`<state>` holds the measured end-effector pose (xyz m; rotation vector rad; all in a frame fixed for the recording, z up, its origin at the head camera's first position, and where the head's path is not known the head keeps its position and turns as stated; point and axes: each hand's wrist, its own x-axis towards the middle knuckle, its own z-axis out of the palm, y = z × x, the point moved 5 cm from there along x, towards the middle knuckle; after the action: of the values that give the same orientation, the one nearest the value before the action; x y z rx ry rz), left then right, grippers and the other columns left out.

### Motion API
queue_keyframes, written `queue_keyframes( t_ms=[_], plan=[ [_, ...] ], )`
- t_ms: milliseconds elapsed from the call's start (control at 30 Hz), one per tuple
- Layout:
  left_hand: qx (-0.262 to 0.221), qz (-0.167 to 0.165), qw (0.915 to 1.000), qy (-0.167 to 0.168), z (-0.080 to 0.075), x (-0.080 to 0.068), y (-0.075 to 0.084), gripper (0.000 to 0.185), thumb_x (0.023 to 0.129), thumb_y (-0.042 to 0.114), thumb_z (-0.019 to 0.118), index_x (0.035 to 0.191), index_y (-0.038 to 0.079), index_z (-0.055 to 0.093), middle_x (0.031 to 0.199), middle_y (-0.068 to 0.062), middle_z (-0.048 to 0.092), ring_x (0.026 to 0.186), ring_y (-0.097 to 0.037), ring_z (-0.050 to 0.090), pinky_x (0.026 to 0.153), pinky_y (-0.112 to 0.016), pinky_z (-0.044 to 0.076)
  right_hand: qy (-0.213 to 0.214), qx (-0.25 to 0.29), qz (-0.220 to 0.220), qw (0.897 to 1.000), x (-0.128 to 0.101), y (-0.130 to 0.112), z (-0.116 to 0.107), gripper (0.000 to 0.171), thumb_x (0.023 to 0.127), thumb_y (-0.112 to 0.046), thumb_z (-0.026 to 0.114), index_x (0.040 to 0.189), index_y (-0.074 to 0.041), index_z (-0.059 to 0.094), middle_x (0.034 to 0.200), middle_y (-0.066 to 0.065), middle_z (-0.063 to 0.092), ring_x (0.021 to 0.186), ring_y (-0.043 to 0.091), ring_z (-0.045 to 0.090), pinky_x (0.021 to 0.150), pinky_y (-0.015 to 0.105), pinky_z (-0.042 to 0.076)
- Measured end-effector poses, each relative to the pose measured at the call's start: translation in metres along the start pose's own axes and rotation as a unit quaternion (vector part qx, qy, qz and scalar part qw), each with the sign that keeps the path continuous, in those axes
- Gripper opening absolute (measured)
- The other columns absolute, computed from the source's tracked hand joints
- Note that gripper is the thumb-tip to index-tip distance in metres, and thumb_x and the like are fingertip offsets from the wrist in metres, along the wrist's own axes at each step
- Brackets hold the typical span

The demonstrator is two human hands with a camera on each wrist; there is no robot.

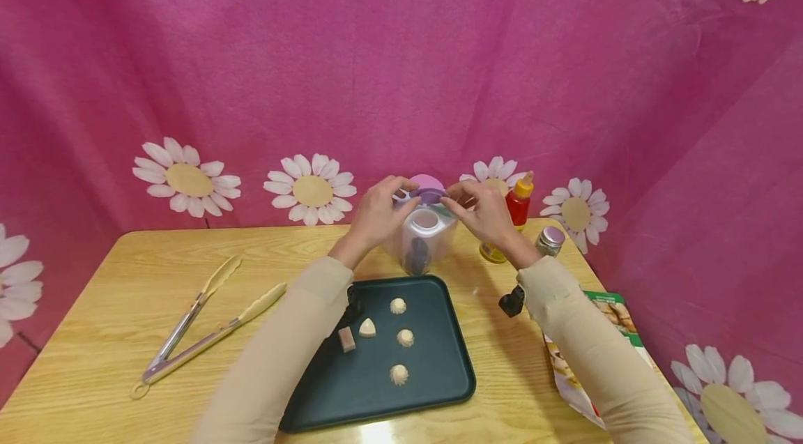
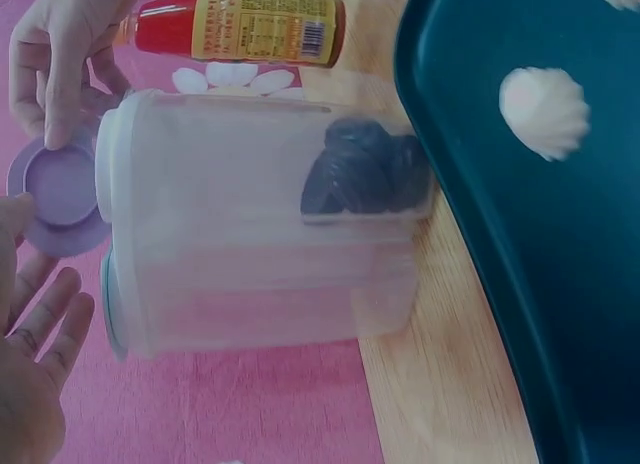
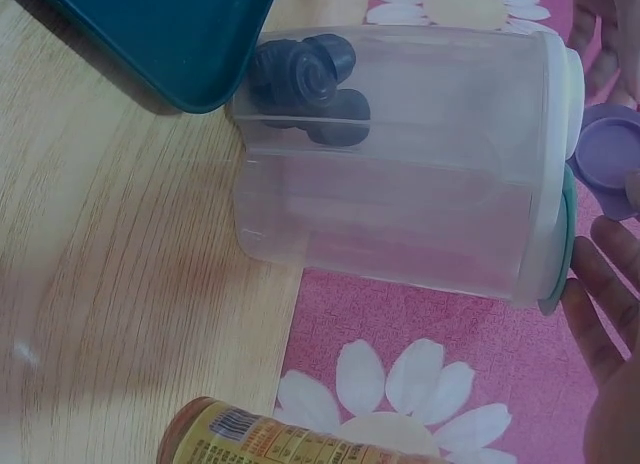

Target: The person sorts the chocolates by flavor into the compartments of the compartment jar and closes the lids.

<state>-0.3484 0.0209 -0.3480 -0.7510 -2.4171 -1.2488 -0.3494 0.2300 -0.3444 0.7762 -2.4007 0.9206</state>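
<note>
"What's nearest you on the feed?"

"A dark green rectangular tray (image 1: 433, 374) on the pale wooden counter (image 1: 508, 374), bearing five small moulded pieces (image 1: 399, 374), cream and pinkish. Metal tongs with cream tips (image 1: 194, 350) lie spread at the left; at the right, a glossy printed packet (image 1: 569, 381) is partly hidden by the beige right sleeve (image 1: 590, 332)."

"And beyond the tray?"

"A tall translucent plastic container (image 2: 230, 174), upright, with dark rounded pieces (image 2: 360, 169) low in its near part. At its top, just beyond the round mouth, I see a flat purple round lid (image 2: 65, 184). The left hand (image 1: 379, 210) pinches its left edge and the right hand (image 1: 483, 210) pinches its right. A mint-green lid (image 3: 567, 239) sits on the container's far part."

"Is the purple lid hinged?"

"I can't tell from here."

"What worries you?"

"Neither hand steadies the container's body, so I judge that an uneven pull or push could rock it towards the tray. The grip is all fingertips on a thin rim; it could slip. And the red bottle with a yellow label (image 2: 270, 26) stands close behind the right wrist: a sideways swing might knock it, perhaps into the small lidded glass jar (image 1: 550, 238) at its right."
</note>
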Motion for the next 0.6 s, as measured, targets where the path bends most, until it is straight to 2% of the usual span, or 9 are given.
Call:
queue_keyframes(
  t_ms=[133,367,600],
  plan=[
    [-0.002,0.001,1.0,0.0,0.005,0.005,0.003,0.022,0.101,0.017,0.072,0.119,0.006,0.073,0.116,-0.013,0.074,0.108,-0.029,0.072,0.097,-0.043,0.06,-0.001,0.0,-0.006,1.0,0.0,0.0,0.0,0.015,0.093,-0.011,0.08,0.104,-0.001,0.076,0.095,0.015,0.079,0.082,0.029,0.075,0.076,0.048,0.065],
    [0.016,0.002,0.9998,-0.009,0.002,0.002,0.003,0.019,0.101,0.017,0.071,0.117,0.008,0.078,0.112,-0.011,0.078,0.104,-0.027,0.072,0.096,-0.04,0.06,0.004,-0.023,-0.05,0.998,0.0,-0.005,0.001,0.013,0.09,-0.011,0.083,0.1,-0.003,0.078,0.091,0.013,0.077,0.076,0.025,0.074,0.068,0.042,0.064],
    [0.04,0.019,0.9978,-0.05,0.0,-0.009,0.002,0.021,0.099,0.018,0.074,0.117,0.008,0.079,0.115,-0.01,0.078,0.108,-0.028,0.069,0.097,-0.04,0.06,-0.006,-0.043,-0.084,0.995,-0.007,-0.014,0.003,0.015,0.089,-0.015,0.084,0.101,-0.007,0.08,0.093,0.009,0.076,0.076,0.02,0.072,0.068,0.04,0.063]
  ],
)
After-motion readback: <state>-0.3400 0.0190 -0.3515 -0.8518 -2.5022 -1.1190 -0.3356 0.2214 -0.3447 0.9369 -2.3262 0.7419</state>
